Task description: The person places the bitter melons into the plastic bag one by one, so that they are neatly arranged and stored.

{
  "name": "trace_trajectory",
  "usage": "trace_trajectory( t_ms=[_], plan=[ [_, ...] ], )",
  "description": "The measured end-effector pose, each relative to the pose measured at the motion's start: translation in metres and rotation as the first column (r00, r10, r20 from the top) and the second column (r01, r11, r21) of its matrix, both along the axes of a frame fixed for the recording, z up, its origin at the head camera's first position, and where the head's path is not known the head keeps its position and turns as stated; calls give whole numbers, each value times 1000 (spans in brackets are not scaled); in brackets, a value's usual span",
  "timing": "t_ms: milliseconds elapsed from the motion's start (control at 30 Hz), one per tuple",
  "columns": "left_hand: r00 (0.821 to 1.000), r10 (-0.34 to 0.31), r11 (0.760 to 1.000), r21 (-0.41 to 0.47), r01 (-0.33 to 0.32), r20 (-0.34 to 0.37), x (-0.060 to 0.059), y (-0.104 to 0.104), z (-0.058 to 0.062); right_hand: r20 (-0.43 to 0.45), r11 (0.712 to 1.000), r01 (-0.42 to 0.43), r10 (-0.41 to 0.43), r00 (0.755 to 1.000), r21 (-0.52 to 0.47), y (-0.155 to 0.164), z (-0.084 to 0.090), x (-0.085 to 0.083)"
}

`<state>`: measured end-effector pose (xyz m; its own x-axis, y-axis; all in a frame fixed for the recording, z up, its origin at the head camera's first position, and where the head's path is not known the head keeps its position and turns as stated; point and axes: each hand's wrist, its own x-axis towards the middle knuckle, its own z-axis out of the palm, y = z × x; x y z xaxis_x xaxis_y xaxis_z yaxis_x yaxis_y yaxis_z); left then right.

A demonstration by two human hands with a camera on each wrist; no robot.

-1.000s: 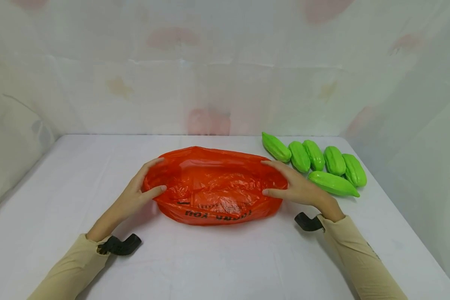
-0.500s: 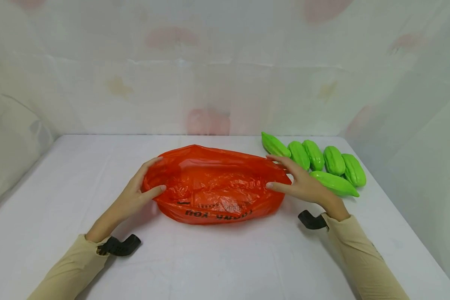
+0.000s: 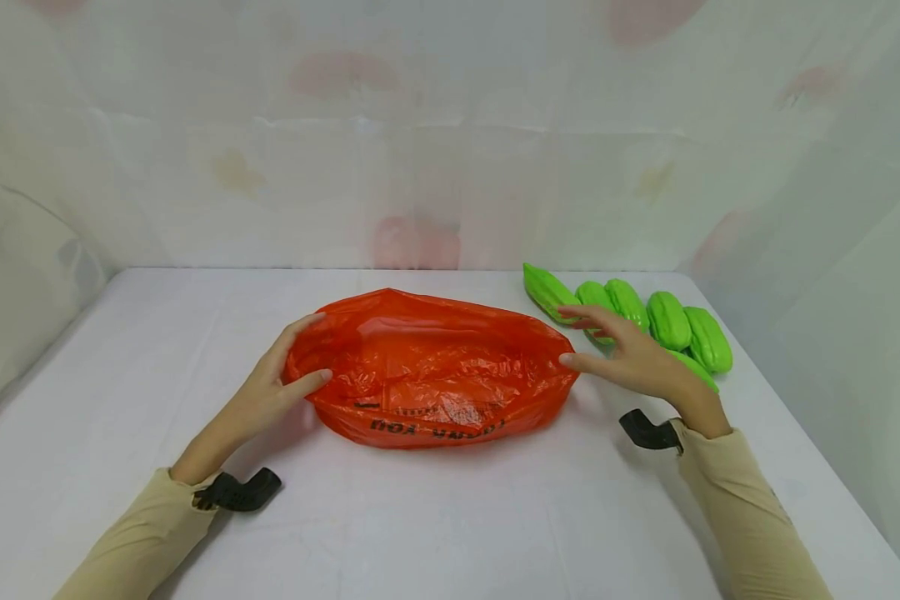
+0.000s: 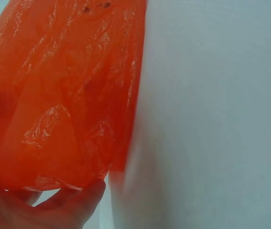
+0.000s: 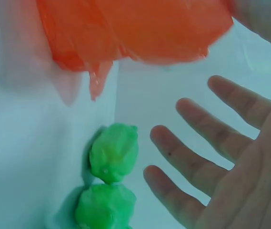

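A red plastic bag (image 3: 442, 367) lies with its mouth spread, dark lettering along its near side. My left hand (image 3: 281, 375) holds its left end, thumb and fingers around the rim. In the left wrist view the left fingers (image 4: 73, 202) meet the bag's edge and are partly hidden by it. My right hand (image 3: 637, 354) is at the bag's right end, its thumb by the rim and its other fingers spread in the air. It partly covers several bright green, ridged, bitter-melon-like pieces (image 3: 669, 322) behind it.
The green pieces, including one at the back (image 3: 551, 292), lie at the table's far right. A white cloth covers the table (image 3: 435, 533). A pale patterned curtain (image 3: 450, 150) stands behind, with more along both sides. Each sleeve carries a black wrist fitting (image 3: 648, 429).
My right hand has drawn away from the bag to the right, toward the green pieces, and the bag's right end now shows uncovered. The left hand has stayed in place.
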<state>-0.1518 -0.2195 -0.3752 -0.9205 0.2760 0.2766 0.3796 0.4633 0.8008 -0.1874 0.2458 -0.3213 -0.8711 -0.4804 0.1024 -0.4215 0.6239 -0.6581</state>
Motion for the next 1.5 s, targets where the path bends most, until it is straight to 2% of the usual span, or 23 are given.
trace_trajectory(
  t_ms=[467, 1267, 1500],
  plan=[
    [1000, -2, 1000, 4, 2, 16, 1, 0, 0, 48, 994, 64, -68, 996, 89, 20, 13, 6],
    [999, -14, 1000, 12, 13, 30, -1, 0, 3, -3, 972, 123, -125, 992, 202, 53, 8, -1],
    [999, -9, 1000, -2, 9, 31, -1, -1, 2, 6, 962, 150, -156, 988, 227, 62, 5, -3]
  ],
)
